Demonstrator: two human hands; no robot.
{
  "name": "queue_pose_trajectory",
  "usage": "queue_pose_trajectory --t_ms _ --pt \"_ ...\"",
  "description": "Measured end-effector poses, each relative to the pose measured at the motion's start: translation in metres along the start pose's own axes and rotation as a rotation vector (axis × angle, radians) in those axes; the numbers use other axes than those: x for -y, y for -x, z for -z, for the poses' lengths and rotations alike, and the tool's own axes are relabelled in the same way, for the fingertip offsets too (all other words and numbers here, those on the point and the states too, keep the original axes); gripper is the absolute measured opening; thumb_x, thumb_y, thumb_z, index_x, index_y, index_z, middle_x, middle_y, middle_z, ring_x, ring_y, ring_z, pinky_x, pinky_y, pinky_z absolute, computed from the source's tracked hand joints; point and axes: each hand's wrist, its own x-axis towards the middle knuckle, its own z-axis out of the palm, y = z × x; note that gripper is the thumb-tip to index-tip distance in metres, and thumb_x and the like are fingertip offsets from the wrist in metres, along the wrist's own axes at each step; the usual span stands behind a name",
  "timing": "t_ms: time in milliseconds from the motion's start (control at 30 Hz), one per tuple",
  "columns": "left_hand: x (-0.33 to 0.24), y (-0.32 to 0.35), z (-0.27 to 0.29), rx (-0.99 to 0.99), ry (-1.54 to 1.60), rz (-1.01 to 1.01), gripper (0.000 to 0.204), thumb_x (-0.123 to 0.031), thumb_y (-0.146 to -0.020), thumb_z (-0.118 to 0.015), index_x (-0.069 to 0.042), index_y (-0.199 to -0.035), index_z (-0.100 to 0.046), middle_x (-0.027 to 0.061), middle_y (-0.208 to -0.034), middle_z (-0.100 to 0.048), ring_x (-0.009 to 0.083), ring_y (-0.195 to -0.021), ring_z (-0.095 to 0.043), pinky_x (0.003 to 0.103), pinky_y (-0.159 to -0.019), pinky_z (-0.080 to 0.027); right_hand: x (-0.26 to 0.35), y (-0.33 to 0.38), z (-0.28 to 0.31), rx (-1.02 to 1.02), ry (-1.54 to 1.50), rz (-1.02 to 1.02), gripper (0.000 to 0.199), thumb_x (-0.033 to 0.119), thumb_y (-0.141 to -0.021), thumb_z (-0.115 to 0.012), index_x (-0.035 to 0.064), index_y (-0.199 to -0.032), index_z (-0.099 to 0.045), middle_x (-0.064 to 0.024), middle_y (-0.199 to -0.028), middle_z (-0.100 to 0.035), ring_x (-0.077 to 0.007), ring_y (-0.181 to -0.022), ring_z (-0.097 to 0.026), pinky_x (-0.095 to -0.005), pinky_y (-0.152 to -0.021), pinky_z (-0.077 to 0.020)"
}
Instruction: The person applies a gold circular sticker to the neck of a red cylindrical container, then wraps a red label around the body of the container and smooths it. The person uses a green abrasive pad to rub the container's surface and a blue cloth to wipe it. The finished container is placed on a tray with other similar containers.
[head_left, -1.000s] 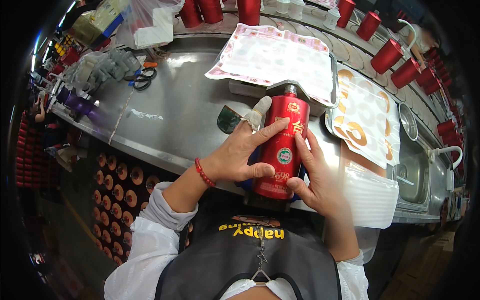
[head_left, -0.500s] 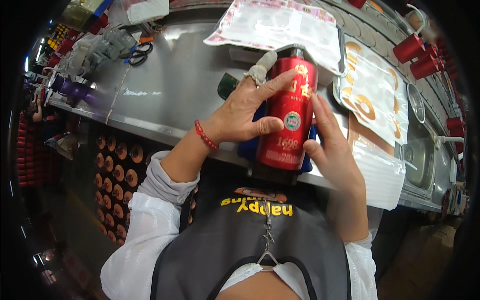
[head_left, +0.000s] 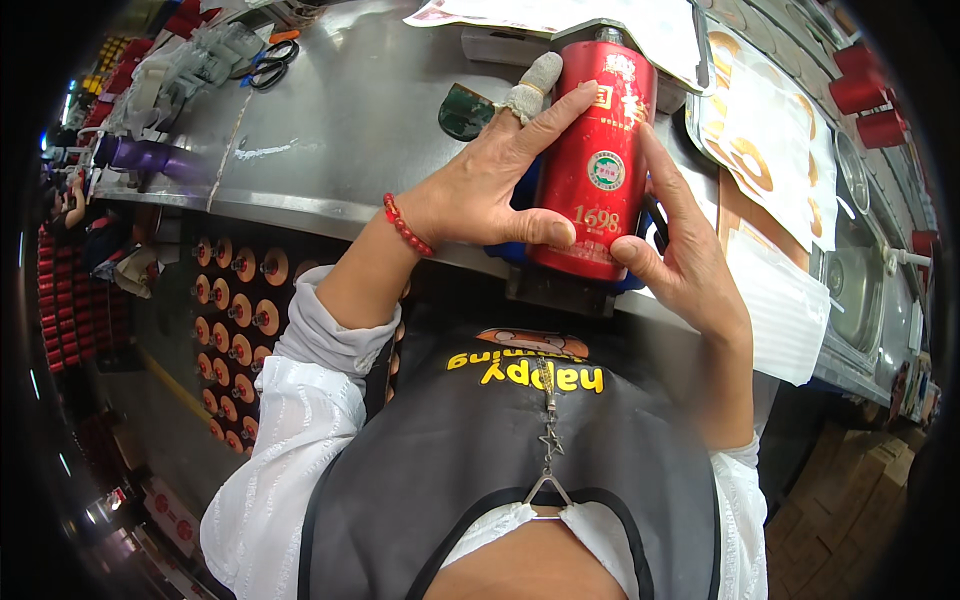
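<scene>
At near edge of steel bench (head_left: 330,150): red bottle (head_left: 598,170) lying, cap pointing far; left hand (head_left: 487,190) grip closed on its left side, right hand (head_left: 685,250) clasping its right side.

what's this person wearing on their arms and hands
The left hand has a red bead bracelet at the wrist and a pale fabric finger cot over one fingertip. The left forearm is bare up to a pushed-up white sleeve with a greyish cuff. The right hand is bare, with no jewellery visible.

One red bottle (head_left: 598,170), one pair of scissors (head_left: 268,66) (orange-handled), two hands.
</scene>
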Motion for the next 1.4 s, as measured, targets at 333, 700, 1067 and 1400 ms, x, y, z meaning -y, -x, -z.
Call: queue_pose_trajectory --t_ms 333,700,1067,1400 --pt "0.002 0.001 0.003 0.038 0.02 0.005 0.12 -0.076 -0.069 -0.073 -0.022 -0.16 -0.017 0.032 -0.162 -0.002 0.048 -0.15 -0.006 0.051 -0.121 -0.018 -0.001 0.001 -0.002 -0.007 -0.05 -0.021 0.096 0.054 -0.085 -0.072 0.0121 -0.157 -0.025 -0.0262 -0.155 -0.032 -0.0407 -0.142 -0.037 -0.046 -0.112 -0.0389" --pt "-0.003 0.004 -0.001 0.044 0.05 0.047 0.124 -0.078 -0.071 -0.069 -0.014 -0.161 -0.012 0.0234 -0.165 0.001 0.0399 -0.153 0.0 0.051 -0.122 -0.01 -0.002 0.002 -0.003 -0.017 0.014 0.012 0.1 0.056 -0.082 -0.072 0.0109 -0.158 -0.024 -0.0259 -0.155 -0.032 -0.04 -0.142 -0.038 -0.0459 -0.112 -0.0397" --pt "-0.007 0.005 0.003 0.04 0.029 -0.005 0.126 -0.074 -0.073 -0.071 -0.007 -0.159 -0.009 0.0311 -0.162 -0.001 0.047 -0.151 -0.002 0.05 -0.122 -0.012 0.002 0.0 0.0 0.004 -0.063 -0.09 0.12 0.064 -0.07 -0.076 0.0053 -0.158 -0.02 -0.0191 -0.154 -0.038 -0.028 -0.125 -0.051 -0.0415 -0.108 -0.0411" --pt "-0.023 -0.033 0.009 -0.057 -0.433 -0.205 0.082 -0.075 -0.09 -0.039 -0.021 -0.15 -0.045 0.006 -0.109 -0.071 0.0316 -0.14 -0.034 0.06 -0.12 -0.007 0.011 -0.002 0.009 0.071 -0.056 -0.074 0.111 0.031 -0.078 -0.084 0.0015 -0.158 -0.012 -0.0251 -0.158 -0.026 -0.0369 -0.144 -0.034 -0.0424 -0.114 -0.0367"
